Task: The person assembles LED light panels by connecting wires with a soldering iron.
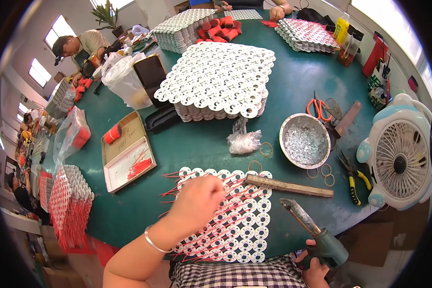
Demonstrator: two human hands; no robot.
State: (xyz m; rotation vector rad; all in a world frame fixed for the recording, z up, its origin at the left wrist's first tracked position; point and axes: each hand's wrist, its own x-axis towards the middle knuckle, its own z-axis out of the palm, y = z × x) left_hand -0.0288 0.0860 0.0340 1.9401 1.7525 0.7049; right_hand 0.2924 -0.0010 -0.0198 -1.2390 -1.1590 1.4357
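Holding gun (330, 246) off board (246, 244) in wrapped right grip (315, 271), likely for safety; curling left grip (196, 204) over wires (211, 240), can't tell if pinching!

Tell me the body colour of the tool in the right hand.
Dark green; the tool in the right hand shows best in the head view, the only one.

A white and light-blue fan (399, 151) stands at the right edge of the green surface (197, 144). Pliers (354, 189) with yellow-and-black handles lie just left of the fan. Orange-handled scissors (317, 103) lie farther back. A yellow bottle (341, 30) stands near the far right edge. At far left, a white plastic bag (122, 79) sits beside a dark rectangular panel (150, 77). A potted plant (105, 14) occupies the background.
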